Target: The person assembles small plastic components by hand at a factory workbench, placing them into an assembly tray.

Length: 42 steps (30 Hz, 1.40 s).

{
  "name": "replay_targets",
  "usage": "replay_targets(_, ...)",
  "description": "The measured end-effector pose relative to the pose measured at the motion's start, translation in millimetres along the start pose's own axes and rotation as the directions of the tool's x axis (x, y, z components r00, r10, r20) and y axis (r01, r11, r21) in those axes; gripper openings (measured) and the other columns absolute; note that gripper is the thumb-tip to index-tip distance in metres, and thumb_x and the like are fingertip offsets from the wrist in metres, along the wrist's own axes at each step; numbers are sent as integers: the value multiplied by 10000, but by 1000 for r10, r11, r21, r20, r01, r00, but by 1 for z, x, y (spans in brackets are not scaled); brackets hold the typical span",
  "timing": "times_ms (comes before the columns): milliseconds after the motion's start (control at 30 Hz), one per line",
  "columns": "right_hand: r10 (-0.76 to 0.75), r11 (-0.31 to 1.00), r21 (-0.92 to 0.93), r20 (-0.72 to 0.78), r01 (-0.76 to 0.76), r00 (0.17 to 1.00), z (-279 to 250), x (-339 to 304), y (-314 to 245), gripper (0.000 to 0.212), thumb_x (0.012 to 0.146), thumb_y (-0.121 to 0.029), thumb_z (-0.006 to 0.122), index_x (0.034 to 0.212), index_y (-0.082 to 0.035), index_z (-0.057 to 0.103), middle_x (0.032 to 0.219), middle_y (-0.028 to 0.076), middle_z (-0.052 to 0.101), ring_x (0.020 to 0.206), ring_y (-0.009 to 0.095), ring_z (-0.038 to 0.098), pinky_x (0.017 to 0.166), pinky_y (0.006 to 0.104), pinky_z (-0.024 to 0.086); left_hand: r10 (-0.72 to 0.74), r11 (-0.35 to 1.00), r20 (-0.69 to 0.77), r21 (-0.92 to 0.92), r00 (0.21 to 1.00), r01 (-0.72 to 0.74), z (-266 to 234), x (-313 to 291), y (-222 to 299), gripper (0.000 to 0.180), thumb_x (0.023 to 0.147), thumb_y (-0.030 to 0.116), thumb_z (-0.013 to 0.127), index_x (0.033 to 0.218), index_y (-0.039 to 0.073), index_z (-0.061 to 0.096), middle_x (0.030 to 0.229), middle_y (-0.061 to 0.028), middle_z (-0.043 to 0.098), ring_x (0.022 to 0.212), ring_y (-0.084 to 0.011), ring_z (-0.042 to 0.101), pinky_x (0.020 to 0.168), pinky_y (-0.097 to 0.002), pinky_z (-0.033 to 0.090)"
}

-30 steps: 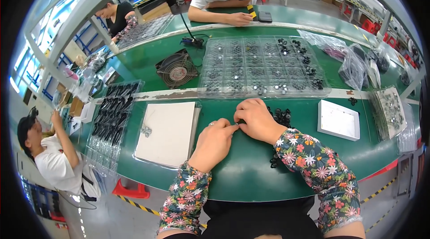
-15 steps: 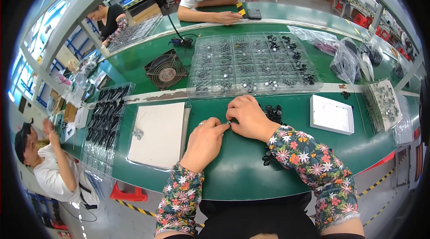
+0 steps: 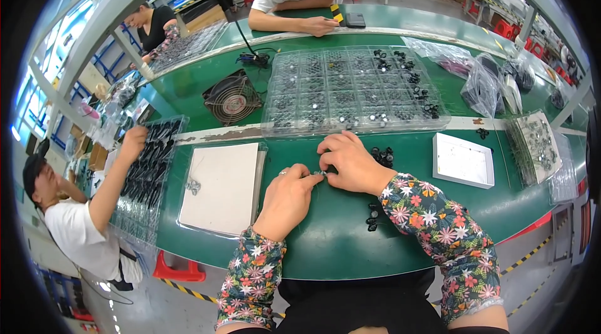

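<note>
My left hand (image 3: pixel 288 196) and my right hand (image 3: pixel 350 162) meet over the green table, fingertips pinched together. Between them is a tiny part (image 3: pixel 322 173), dark with a pale glint; its kind is too small to make out. Just right of my right hand lies a pile of small round black parts (image 3: pixel 382 157). A few more black parts (image 3: pixel 373 217) sit nearer me, beside my right forearm. Beyond my hands is a clear compartment tray (image 3: pixel 357 90), several of its cells holding black parts.
To the left lie a beige board (image 3: pixel 220 187) with a small clear piece on it and a tray of black strips (image 3: pixel 149 162). A fan (image 3: pixel 231 99) stands behind them. On the right are a white box (image 3: pixel 464 160) and plastic bags (image 3: pixel 485 87). Co-workers sit opposite and at left.
My right hand has shifted very slightly right; my left hand is almost still. The co-worker at left has leaned in and stretched an arm to the tray of black strips.
</note>
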State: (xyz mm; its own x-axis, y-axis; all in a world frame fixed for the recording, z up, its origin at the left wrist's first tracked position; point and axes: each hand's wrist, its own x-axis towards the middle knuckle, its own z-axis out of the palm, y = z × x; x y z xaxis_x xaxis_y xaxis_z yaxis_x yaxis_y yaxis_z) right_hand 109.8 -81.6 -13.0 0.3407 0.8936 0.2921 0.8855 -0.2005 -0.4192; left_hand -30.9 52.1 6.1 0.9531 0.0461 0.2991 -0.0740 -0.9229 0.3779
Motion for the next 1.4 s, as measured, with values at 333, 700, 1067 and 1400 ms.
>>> replay_targets(333, 20, 1000, 7, 4, -20, 1000, 3, -1, 2, 77, 696, -130, 681, 746, -100, 632, 1117, 60, 565, 1191, 261, 466, 1077, 510, 270, 29, 997, -166, -73, 986, -41, 5, 6, 1, 194, 678, 77, 734, 857, 62, 659, 983, -79, 600, 960, -287, 564, 800, -392, 466)
replay_targets(700, -12, 993, 116, -62, 19, 998, 8, -2, 6, 72, 666, -144, 693, 696, -91, 654, 1094, 71, 599, 1139, 271, 496, 1021, 453, 314, -28, 992, -252, -127, 967, -5, 23, 11, -6, 182, 663, 42, 730, 813, 41, 627, 895, -91, 605, 892, -303, 572, 759, -397, 461)
replay_targets(1067, -28, 993, 112, -26, 31, 999, 7, -5, 10, 75, 675, -154, 693, 720, -99, 668, 1107, 63, 598, 1140, 268, 496, 1009, 441, 323, 5, 979, -194, -201, 981, -44, 27, 12, -12, 178, 641, 37, 737, 778, 42, 624, 893, -77, 607, 902, -307, 574, 763, -415, 470)
replay_targets(1400, -4, 980, 199, 11, 2, 1000, 6, -6, 13, 94, 690, -182, 685, 744, -106, 675, 1101, 62, 607, 1146, 274, 495, 1005, 436, 326, -33, 977, -159, -214, 987, -1, 24, 13, -12, 164, 662, 38, 733, 793, 23, 634, 889, -98, 652, 889, -290, 603, 796, -380, 468)
